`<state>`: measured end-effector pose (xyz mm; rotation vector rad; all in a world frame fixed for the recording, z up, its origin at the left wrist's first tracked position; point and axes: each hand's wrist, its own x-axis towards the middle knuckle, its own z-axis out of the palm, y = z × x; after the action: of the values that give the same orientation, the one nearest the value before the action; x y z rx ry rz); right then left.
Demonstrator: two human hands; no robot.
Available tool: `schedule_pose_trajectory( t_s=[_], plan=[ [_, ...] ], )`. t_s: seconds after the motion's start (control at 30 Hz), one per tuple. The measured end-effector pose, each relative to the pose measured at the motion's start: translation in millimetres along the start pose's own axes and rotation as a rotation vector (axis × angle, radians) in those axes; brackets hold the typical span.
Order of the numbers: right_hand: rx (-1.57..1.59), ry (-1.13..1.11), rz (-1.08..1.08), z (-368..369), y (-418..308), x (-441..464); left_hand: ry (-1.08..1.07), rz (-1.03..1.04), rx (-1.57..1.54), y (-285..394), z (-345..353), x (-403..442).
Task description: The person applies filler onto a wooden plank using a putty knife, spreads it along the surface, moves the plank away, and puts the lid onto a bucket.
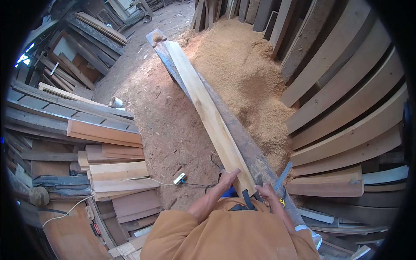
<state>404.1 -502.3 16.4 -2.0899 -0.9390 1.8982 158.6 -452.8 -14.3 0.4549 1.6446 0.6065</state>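
Observation:
A long pale wooden board (207,112) lies lengthwise along a narrow, worn bench (255,154), its near end close to my body. My left hand (228,177) is closed on the board's left edge near that end. On the right side of the same end, my right hand (265,190) is closed, its fingers partly hidden; what it grips is too small to make out. A blue strip-like tool (284,174) sticks up just right of my right hand, with a small yellow object (282,202) beneath it.
Sawdust (236,65) is heaped right of the bench. Many planks (346,143) lean along the right side. Stacked boards (123,177) fill the left. A power strip (179,178) with a cable lies on the dirt floor (162,130). A white cup-like container (116,102) sits at the left.

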Motion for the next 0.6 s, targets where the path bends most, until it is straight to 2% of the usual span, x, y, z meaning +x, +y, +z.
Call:
schedule_pose_trajectory(
  t_s=[0.27, 0.43, 0.6],
  plan=[
    [0.056, -0.032, -0.028, 1.9, 1.9, -4.0, -0.011, 0.026, -0.011, 2.0, -1.2, -4.6],
    [0.018, -0.044, -0.011, 1.2, 3.8, 0.2, 0.026, 0.042, 0.073, -19.3, -2.2, 16.2],
    [-0.002, 0.057, -0.059, 3.5, -1.0, -7.3, -0.016, -0.016, 0.162, 1.0, -4.4, -4.8]
  ],
)
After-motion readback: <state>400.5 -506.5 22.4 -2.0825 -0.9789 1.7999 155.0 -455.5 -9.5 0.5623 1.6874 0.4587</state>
